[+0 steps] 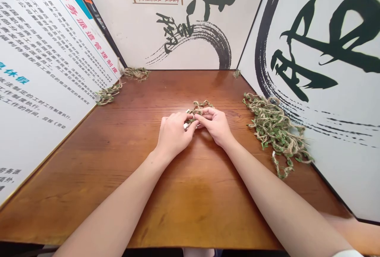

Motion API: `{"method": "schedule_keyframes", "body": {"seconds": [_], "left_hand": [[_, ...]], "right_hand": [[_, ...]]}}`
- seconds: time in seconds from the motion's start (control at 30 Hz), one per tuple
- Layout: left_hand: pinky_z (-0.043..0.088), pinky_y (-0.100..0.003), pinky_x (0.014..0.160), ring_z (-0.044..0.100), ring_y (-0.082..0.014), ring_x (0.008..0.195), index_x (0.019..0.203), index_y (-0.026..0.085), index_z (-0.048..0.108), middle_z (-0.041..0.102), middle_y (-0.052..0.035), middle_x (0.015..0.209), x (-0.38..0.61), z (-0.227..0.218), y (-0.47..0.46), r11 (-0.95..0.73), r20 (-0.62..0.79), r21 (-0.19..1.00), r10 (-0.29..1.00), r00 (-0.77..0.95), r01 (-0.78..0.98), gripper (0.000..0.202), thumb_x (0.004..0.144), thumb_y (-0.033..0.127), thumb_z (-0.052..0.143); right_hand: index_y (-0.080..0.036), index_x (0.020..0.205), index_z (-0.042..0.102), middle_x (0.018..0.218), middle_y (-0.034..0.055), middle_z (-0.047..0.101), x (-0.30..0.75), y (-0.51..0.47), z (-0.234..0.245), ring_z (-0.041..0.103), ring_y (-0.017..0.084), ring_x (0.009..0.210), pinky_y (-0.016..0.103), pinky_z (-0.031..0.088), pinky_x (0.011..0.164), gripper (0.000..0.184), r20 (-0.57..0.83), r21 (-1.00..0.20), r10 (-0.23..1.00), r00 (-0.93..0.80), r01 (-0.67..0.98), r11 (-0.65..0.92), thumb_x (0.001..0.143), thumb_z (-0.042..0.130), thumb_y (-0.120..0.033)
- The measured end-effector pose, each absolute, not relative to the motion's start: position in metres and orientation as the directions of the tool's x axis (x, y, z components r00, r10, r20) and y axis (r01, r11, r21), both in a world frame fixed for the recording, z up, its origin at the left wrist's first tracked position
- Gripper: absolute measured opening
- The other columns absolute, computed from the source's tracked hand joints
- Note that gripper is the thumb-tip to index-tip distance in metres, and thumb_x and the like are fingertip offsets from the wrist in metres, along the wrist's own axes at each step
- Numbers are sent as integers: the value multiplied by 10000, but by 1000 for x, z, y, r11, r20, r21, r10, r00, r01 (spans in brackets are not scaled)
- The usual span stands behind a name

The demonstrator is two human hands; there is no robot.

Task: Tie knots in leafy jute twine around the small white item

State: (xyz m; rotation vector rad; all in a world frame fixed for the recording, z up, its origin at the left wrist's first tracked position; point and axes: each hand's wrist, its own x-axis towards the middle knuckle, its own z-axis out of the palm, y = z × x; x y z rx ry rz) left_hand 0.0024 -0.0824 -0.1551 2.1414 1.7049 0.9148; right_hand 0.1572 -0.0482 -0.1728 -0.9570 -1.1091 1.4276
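Observation:
Both hands meet over the middle of the table, their fingertips pinched close together. Between them is a short length of leafy jute twine (203,104), tan cord with small green leaves, and its far end curls on the wood beyond my fingers. My left hand (174,132) is closed on the near part of the twine. A small white piece (186,125) shows at its fingers; what it is I cannot make out. My right hand (218,125) pinches the same twine from the right, thumb against fingers. The fingers hide much of the held part.
A large tangled heap of leafy twine (274,126) lies at the right, against a white panel with black brush lettering (314,43). Smaller bunches lie at the far left corner (135,73) and along the left panel (108,94). Printed panels enclose the brown wooden table (118,150) on three sides.

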Motion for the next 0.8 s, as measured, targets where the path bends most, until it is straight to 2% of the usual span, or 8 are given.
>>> {"method": "schedule_keyframes", "body": {"seconds": [0.1,0.2,0.33,0.43,0.57,0.63,0.7,0.8], "left_hand": [[449,-393,910,678,-245,985,1045,188,743,760,-63,1054,1,-157,-83,-273,305,584,946,105,765,158,939,255,648],[441,-389,942,683,-242,1055,1037,206,760,762,-51,1121,0,-154,-92,-318,317,560,935,157,765,170,940,229,622],[407,-403,884,673,-239,1043,990,206,739,760,-39,1070,-1,-154,-97,-255,249,517,958,141,817,160,964,255,589],[387,-401,867,667,-222,1039,989,211,725,754,-18,1067,-1,-152,-99,-188,202,505,975,97,842,165,962,232,564],[378,-399,851,673,-202,1007,1015,212,714,752,-2,1066,1,-149,-101,-199,218,514,971,98,834,192,960,213,531],[378,-398,847,676,-208,1009,1001,210,707,756,2,1057,1,-149,-101,-200,223,515,970,95,833,179,957,219,534],[380,-397,855,678,-215,1013,987,208,702,759,4,1055,1,-149,-100,-190,216,515,972,89,836,160,949,221,547],[380,-400,864,679,-215,1006,975,202,697,756,8,1046,1,-148,-99,-175,196,512,977,85,841,146,943,215,555]], "right_hand": [[-148,860,716,822,75,758,156,-51,-171,700,167,687,282,588,622,539,-8,-967,987,-160,-250,-48,585,930,-559],[-153,860,768,866,80,766,154,-58,-170,695,152,684,276,597,649,529,23,-981,994,-108,-193,2,573,940,-563],[-178,776,779,716,60,723,152,-57,-179,653,147,591,265,568,577,461,29,-990,998,-63,-136,21,551,966,-533],[-189,773,770,723,54,724,152,-57,-180,664,159,626,269,569,583,436,39,-993,996,-85,-112,29,586,952,-537],[-154,806,740,730,60,720,152,-58,-179,661,144,630,241,557,581,481,28,-994,997,-73,-111,19,587,949,-528],[-150,814,689,676,46,690,151,-57,-180,625,130,563,226,524,516,484,31,-988,1000,2,-153,31,602,944,-503],[-168,814,628,602,10,634,151,-57,-179,563,119,478,218,466,433,448,86,-981,991,105,-167,102,648,924,-460],[-174,854,608,627,-3,608,151,-61,-162,545,116,467,222,442,402,325,297,-944,935,196,-88,318,775,839,-388]]}}
